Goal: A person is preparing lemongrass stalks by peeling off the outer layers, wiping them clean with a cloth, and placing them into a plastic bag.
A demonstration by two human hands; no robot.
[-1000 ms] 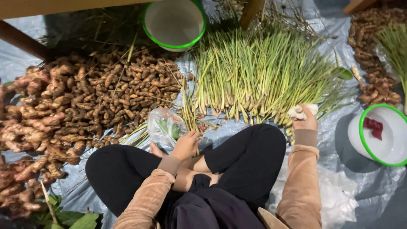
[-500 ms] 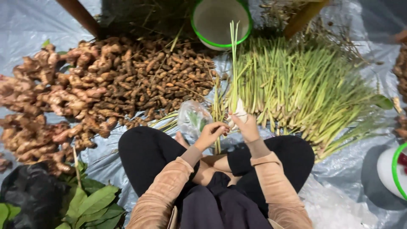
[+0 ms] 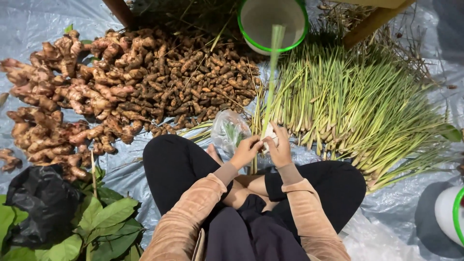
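A grey tarp (image 3: 29, 29) covers the floor. Both hands, left (image 3: 245, 151) and right (image 3: 279, 147), pinch one lemongrass stalk (image 3: 271, 82) upright above the lap; its base could slip from loose fingers.

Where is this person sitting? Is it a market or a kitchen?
Probably a market stall or a produce-sorting spot on the ground, not a kitchen. Big heaps of ginger and lemongrass lie on a plastic sheet, and both hands hold one stalk from the pile.
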